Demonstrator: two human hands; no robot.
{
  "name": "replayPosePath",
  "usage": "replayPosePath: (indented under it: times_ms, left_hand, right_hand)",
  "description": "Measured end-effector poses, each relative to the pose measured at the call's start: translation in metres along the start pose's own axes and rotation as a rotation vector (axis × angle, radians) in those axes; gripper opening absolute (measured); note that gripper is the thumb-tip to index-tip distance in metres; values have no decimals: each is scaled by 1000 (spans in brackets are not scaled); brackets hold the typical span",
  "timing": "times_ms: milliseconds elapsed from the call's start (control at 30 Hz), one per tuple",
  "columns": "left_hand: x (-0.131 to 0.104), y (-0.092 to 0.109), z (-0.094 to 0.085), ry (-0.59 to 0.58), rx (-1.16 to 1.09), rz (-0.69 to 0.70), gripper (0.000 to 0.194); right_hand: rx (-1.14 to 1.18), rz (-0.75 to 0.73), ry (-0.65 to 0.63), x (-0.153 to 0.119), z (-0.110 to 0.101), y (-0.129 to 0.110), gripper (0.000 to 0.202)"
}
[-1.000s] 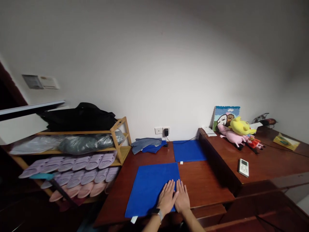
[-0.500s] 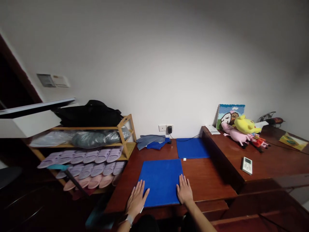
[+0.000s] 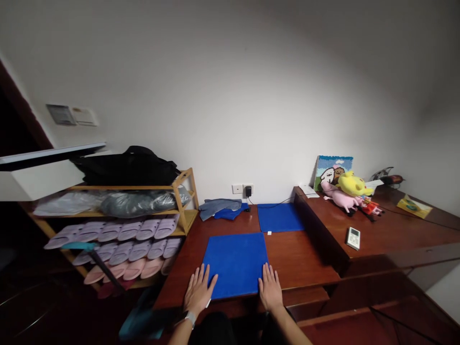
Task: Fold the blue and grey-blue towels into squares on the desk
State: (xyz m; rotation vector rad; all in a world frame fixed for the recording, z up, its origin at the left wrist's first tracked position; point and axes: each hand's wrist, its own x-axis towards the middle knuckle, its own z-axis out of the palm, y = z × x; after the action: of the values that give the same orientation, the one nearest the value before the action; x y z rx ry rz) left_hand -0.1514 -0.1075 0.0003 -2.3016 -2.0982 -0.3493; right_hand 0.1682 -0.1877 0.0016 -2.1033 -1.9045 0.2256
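Front blue cloth (image 3: 236,261): seems light, soft; best taken by corners
Left grip (image 3: 197,293): spread flat at left edge
Right grip (image 3: 272,291): spread flat at right edge

Open tabletop (image 3: 298,258) rightward meets the raised desk (image 3: 388,239).

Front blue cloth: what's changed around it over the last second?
The left hand moved from beside the right hand, near the cloth's right edge, leftward to its left edge. Neither hand took hold of anything. The right hand stayed at the right edge; the front blue cloth still lies spread out, and the back blue cloth stayed put.
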Motion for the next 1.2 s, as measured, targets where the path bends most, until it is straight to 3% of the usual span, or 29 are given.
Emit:
replayPosePath:
  times_ms: [233,333,400,467,567,633,733,833,1000,1067,1133,1200]
  left_hand:
    - [0,-14,-12,-117,46,-9,84]
    - [5,-5,-22,-78,36,-11,88]
    - [8,18,-26,-13,-2,57,86]
    - [10,55,-25,24,-49,213,79]
    - [8,120,-10,13,-98,469,70]
    - [3,155,4,-22,-114,546,67]
    - [-2,172,20,-84,-112,556,67]
    - [-5,141,21,-99,-95,466,69]
    - [-14,35,0,-76,-44,233,74]
    - [-19,2,-7,-53,-31,173,76]
    - [-24,-18,-11,-47,-31,144,78]
    - [-26,-24,-11,-45,-41,130,78]
  right_hand:
    - [20,-26,16,1,-7,2,65]
    - [21,-48,31,1,-3,3,64]
    - [18,-55,52,2,1,4,64]
    - [16,-60,78,2,5,6,63]
    - [14,-73,109,3,10,8,63]
    - [7,-86,113,3,13,10,63]
    - [-5,-98,99,3,15,12,63]
    - [-6,-84,95,2,16,13,65]
    - [-10,-70,98,-1,12,10,64]
    - [-14,-63,87,-1,9,8,65]
    - [-24,-51,68,-2,7,7,65]
    - [-35,-39,54,-3,6,6,66]
